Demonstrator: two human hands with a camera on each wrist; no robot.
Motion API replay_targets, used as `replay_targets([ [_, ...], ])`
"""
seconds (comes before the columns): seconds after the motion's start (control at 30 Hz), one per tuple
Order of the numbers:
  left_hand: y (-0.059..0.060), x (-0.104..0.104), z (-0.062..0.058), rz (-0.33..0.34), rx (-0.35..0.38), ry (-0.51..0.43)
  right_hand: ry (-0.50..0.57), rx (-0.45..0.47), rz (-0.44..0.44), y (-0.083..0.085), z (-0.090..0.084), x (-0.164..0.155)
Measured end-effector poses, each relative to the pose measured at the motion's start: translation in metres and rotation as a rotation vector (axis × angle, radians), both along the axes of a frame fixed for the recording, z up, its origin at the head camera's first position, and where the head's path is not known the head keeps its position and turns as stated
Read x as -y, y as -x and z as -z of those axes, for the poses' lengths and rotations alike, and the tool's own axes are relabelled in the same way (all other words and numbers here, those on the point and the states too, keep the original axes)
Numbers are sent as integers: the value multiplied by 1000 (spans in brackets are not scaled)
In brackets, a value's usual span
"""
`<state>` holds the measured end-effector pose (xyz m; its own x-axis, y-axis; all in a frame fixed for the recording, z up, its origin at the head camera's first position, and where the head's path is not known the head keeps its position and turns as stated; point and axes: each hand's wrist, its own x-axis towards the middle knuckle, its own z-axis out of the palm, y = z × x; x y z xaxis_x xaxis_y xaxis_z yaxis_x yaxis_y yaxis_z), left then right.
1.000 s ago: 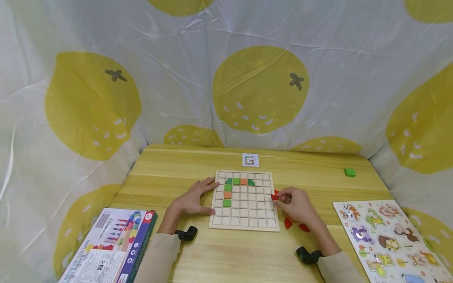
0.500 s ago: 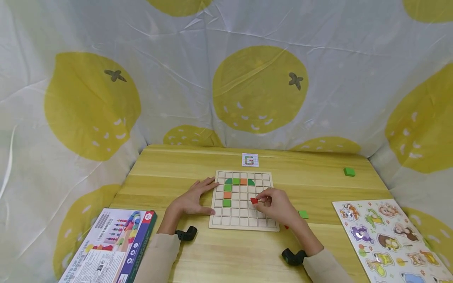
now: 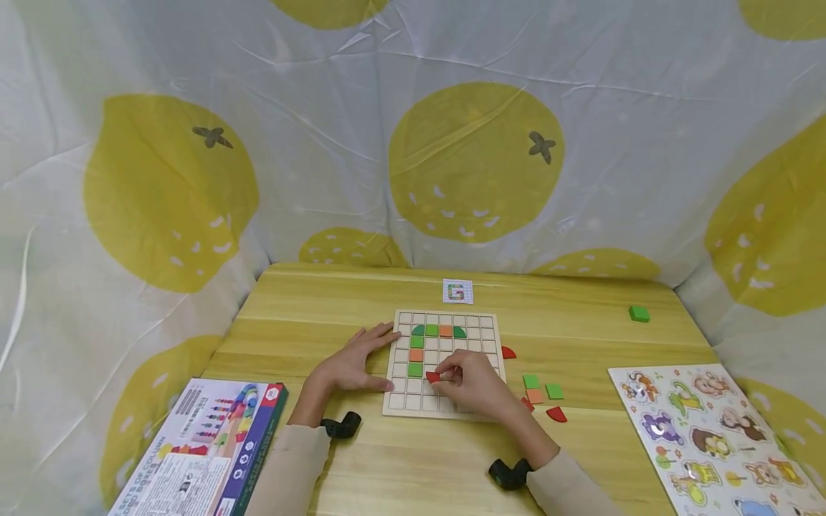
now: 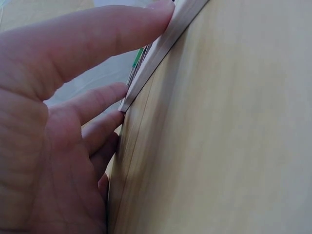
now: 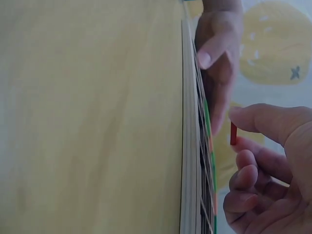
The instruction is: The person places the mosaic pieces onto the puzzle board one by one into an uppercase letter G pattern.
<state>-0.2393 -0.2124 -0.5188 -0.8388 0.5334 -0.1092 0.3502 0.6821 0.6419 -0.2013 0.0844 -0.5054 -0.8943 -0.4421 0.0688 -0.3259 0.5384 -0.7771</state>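
Observation:
A wooden grid board (image 3: 480, 321) lies on the table with green and orange tiles (image 3: 430, 331) set along its upper left cells. My right hand (image 3: 467, 382) hovers over the board's lower middle and pinches a small red piece (image 3: 432, 376), which also shows in the right wrist view as the red piece (image 5: 233, 133) just above the board's edge (image 5: 187, 146). My left hand (image 3: 351, 362) lies flat on the table, its straight fingers (image 4: 97, 36) pressing the board's left edge (image 4: 161, 46).
Loose red, green and orange pieces (image 3: 540, 392) lie right of the board, one green block (image 3: 639, 313) farther back. A pattern card (image 3: 457, 291) sits behind the board. A game box (image 3: 203, 448) is at front left, an animal puzzle (image 3: 710, 433) at front right.
My right hand carried the red piece from the board's right edge leftward over the board to its lower middle. The loose pieces it covered now show. The left hand stayed put.

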Motion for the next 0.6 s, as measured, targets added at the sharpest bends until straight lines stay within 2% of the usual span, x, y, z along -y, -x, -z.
replay_targets([
  [0.33, 0, 0, -1, -5, 1, -5, -8, -1, -52, -1, 7, 23],
  [0.6, -1, 0, -2, -4, 9, -4, -40, 10, -35, -2, 11, 30],
])
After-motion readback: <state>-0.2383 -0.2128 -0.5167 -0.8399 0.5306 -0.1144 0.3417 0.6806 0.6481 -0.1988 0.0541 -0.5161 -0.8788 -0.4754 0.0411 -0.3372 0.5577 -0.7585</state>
